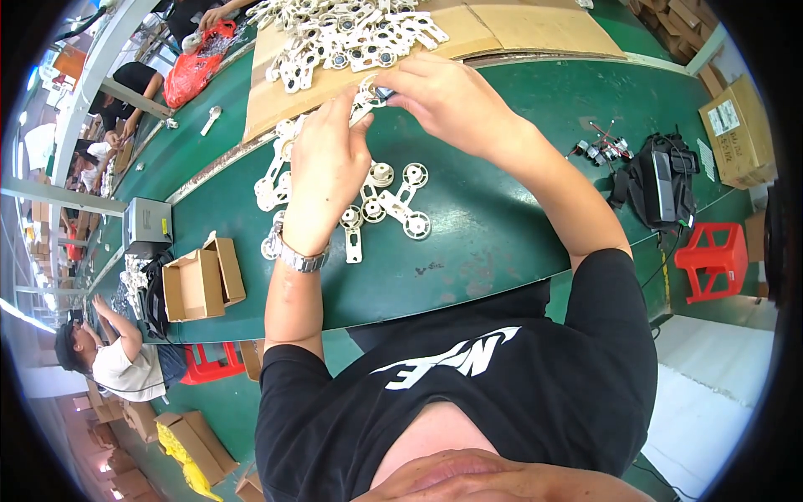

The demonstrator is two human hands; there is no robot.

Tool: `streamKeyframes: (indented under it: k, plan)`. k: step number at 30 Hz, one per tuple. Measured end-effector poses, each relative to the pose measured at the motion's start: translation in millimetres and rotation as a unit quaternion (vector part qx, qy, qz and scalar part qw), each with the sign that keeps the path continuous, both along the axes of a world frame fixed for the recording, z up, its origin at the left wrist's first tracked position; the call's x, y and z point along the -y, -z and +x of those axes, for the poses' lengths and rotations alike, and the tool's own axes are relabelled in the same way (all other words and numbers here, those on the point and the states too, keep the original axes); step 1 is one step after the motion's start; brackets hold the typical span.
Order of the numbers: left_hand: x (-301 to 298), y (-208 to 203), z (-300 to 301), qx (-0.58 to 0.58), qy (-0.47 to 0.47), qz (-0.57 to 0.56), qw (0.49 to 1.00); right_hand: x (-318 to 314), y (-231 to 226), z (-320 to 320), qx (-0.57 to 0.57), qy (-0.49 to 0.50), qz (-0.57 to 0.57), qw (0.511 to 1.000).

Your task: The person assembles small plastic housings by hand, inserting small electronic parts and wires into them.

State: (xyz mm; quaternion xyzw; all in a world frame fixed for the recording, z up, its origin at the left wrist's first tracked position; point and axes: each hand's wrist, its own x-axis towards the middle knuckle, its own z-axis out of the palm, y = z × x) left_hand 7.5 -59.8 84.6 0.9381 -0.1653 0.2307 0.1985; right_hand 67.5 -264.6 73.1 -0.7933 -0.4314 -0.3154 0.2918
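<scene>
My left hand [324, 163], with a metal watch at its wrist, is closed around a cream plastic part [365, 94] that has a round ring end. At that ring my right hand [447, 100] pinches a small dark, shiny piece [384, 93]; its kind is hard to make out. Fingers hide much of both things. Beneath and beside my left hand, several similar cream parts with round ends [405, 201] lie on the green table [502, 259]. Just beyond my hands is a large heap of such parts [351, 40], many with dark round centres, on a cardboard sheet [535, 29].
At the right lie small wired parts [604, 149], a black bag [661, 184] and a carton [740, 134]; a red stool [713, 261] stands beyond the edge. An open cardboard box [196, 283] and grey metal case [148, 226] sit left. Co-workers, one in a pale shirt [130, 364], are farther left.
</scene>
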Motion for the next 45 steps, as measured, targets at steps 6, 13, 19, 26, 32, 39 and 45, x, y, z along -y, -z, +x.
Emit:
streamKeyframes:
  k: [6,13,19,26,32,39,45]
  plan:
    - [1.2,9.5,0.8,0.026,-0.010,0.075,0.997,-0.1,-5.2,-6.3,0.028,0.008,-0.036,0.999]
    - [0.6,9.0,-1.3,0.024,0.006,0.052,0.998,-7.9,3.0,-8.4,-0.023,0.002,-0.032,0.999]
    - [-0.8,2.4,-4.6,-0.015,0.018,-0.006,1.000,-4.3,16.3,18.3,-0.093,-0.127,0.090,0.983]
    - [-1.7,-8.1,-9.6,-0.077,0.020,-0.055,0.995,-5.8,37.4,38.2,-0.329,-0.295,0.225,0.869]
    - [-5.6,-8.5,-9.5,-0.066,0.036,-0.046,0.996,-5.5,33.3,34.8,-0.348,-0.289,0.196,0.870]
    - [-6.3,-12.4,-10.1,-0.076,0.010,-0.047,0.996,1.1,24.4,34.4,-0.275,-0.218,0.131,0.927]
    - [-6.0,-9.2,-10.6,-0.041,0.031,-0.052,0.997,-1.4,29.5,33.5,-0.335,-0.261,0.170,0.889]
